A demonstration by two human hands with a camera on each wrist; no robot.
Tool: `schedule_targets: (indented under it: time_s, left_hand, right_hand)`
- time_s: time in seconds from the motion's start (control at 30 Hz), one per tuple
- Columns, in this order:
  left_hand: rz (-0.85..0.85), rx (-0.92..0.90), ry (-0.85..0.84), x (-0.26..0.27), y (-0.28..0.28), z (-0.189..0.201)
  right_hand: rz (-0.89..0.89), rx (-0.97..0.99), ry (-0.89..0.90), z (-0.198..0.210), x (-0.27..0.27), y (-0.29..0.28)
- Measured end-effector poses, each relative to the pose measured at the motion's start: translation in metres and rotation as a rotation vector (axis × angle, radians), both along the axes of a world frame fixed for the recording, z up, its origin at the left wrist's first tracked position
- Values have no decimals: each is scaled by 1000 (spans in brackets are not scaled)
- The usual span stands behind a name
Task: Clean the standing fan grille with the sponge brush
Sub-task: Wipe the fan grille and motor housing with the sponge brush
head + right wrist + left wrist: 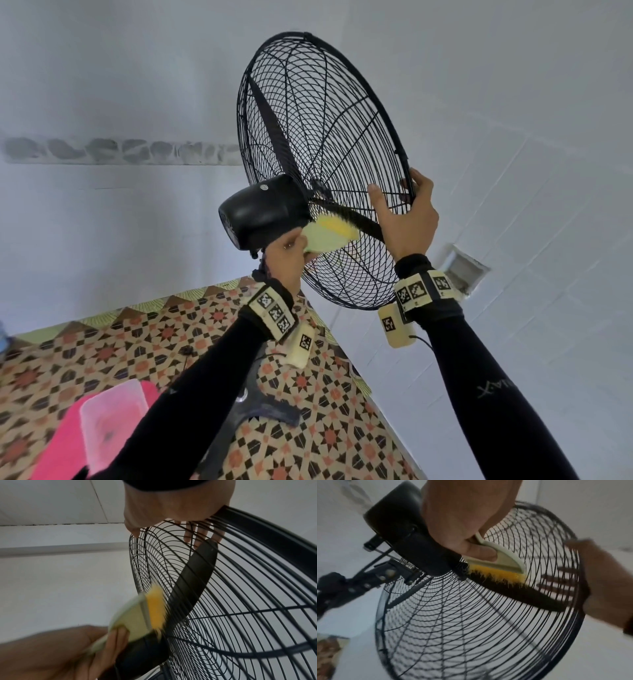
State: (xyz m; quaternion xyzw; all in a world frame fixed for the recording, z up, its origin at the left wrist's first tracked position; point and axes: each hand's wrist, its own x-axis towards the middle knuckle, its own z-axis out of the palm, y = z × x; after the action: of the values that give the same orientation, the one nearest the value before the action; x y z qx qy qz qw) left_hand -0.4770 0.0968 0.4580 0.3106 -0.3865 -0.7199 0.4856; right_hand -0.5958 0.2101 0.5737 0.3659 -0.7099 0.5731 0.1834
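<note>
Currently the sponge brush (330, 233) lies against the rear grille (349, 270) at about 7 o'clock from the hub, beside the motor housing (260, 212). Left hand (284, 260): fingers (481, 551) curled through its pale handle. Brush judged light, bristles soft; handle is the right hold. Right hand (407, 212): fingers hooked over the rim at 4 o'clock, steadying. Grille wires look thin and springy. Blade (193, 577) sits behind the wires; housing crowds the stroke. Patterned floor (102, 359) below.
</note>
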Motion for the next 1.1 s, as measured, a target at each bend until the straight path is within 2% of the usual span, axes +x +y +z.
schedule_targets:
  time_s: [0.1, 0.27, 0.4, 0.47, 0.6, 0.67, 0.83, 1.0, 1.1]
  left_hand:
    - [-44, 8, -77, 0, 4, -16]
    - [34, 0, 110, 4, -15, 15]
    - [-43, -16, -71, -1, 1, -7]
    - [-67, -37, -100, 4, 3, -14]
    - [26, -73, 97, 13, -5, 20]
    - [46, -67, 110, 9, -2, 26]
    - [-78, -61, -105, 4, 17, -5]
    - [-28, -47, 90, 13, 10, 26]
    - [-200, 7, 190, 22, 12, 32]
  right_hand:
    - [-1, 8, -1, 0, -1, 1]
    - [-2, 15, 1, 1, 1, -2]
    - [-17, 9, 5, 1, -1, -1]
    - [-14, 21, 11, 0, -1, 0]
    - [-13, 36, 27, 0, 2, -1]
    - [-23, 34, 32, 0, 1, -1]
    - [-20, 23, 31, 0, -1, 1]
    - [-24, 22, 42, -1, 1, -2]
    - [-18, 18, 40, -1, -1, 0]
